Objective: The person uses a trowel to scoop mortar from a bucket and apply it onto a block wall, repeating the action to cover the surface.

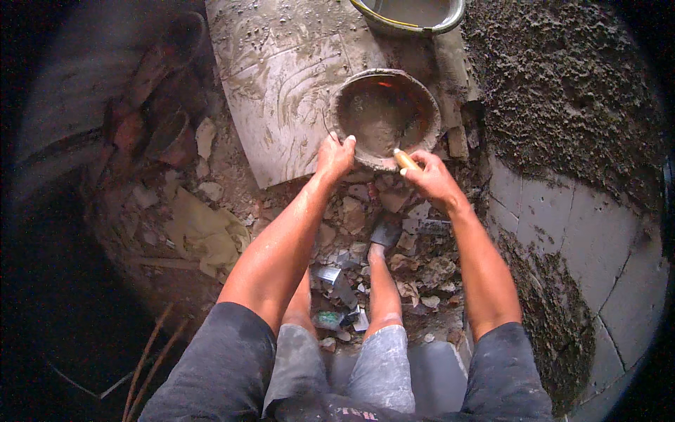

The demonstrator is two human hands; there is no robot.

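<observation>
As we read the view from left to right, every place is given relative to the mortar pan.

Board (281, 91): a mortar-smeared sheet under and left of the mortar pan (385, 116); we see trowel streaks across it.

Left hand (335, 156): at the pan's near-left rim, fingers curled over the edge and gripping it.

Mortar pan: a round, crusted basin resting on the board's right part; we see only a thin grey layer inside, with much of the bottom bare.

Progress: we judge the pan nearly emptied, with only residue left in it.

Right hand (430, 176): at the pan's near-right rim, closed around a yellow handle (406, 160) whose tip touches the rim; we cannot see the tool's working end.

Bucket (411, 14): beyond the pan, at the top edge.

Wall (562, 91): right of the pan, rough grey render above, bare blocks below.

Rubble (394, 253): nearer than the pan, around the feet.
</observation>
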